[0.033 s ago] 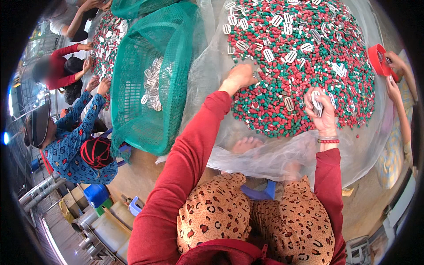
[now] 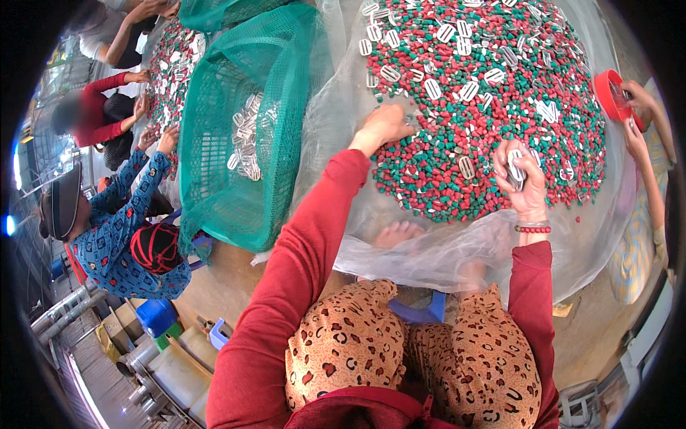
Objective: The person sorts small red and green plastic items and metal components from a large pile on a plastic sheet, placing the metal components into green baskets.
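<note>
Though the right hand (image 2: 527, 187) shifts slightly, its fingers seemingly keep their white slotted pieces (image 2: 516, 171); toward the plastic sheet's (image 2: 332, 136) left edge, left hand (image 2: 384, 129) curled narrow, contents unclear.

Red and green pieces (image 2: 443, 193) are looking matt and pebbly; slotted ovals (image 2: 433, 89) among them are shining smooth. The clear plastic sheet (image 2: 461, 242) is gleaming, creased; rough netting (image 2: 294, 79) is draping the left plastic basket (image 2: 214, 146); near trousers (image 2: 346, 329) are showing matt cloth.
</note>
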The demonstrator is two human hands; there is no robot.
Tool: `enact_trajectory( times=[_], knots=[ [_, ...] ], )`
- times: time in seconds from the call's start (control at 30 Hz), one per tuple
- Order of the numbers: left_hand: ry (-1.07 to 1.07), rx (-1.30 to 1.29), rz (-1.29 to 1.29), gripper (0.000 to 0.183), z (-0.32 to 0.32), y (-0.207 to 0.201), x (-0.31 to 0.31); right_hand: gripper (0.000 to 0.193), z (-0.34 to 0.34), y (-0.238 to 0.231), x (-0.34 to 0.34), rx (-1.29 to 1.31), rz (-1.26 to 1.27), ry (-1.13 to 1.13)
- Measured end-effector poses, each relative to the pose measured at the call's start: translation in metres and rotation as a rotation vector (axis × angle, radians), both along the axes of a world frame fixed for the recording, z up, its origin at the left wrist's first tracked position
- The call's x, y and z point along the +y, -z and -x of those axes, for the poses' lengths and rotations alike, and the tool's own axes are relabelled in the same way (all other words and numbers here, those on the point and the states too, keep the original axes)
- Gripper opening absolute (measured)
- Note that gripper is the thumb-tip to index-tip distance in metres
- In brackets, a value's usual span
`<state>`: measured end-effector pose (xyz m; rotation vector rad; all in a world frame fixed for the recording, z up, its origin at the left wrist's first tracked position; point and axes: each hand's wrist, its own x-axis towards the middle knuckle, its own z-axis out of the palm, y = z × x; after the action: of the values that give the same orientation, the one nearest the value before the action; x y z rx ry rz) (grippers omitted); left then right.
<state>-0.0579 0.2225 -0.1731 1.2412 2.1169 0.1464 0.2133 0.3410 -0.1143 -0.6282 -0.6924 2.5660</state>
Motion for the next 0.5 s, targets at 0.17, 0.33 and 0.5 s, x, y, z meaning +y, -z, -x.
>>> enact_trajectory(
  times=[0.17, 0.33, 0.5],
  knots=[
    [-0.196, -0.327, -0.266, 0.029, 0.008, -0.029, -0.037, 0.022, 0.0, -0.026, 0.004, 0.009, -0.04, -0.187],
    [-0.217, -0.657, -0.311, 0.027, 0.002, -0.049, -0.031, 0.019, 0.003, 0.013, -0.001, -0.481, -0.354, -0.328],
    [0.081, 0.014, -0.167, 0.029, -0.003, -0.03, -0.028, 0.053, 0.013, 0.054, -0.026, -0.965, -1.358, -0.503]
  ],
)
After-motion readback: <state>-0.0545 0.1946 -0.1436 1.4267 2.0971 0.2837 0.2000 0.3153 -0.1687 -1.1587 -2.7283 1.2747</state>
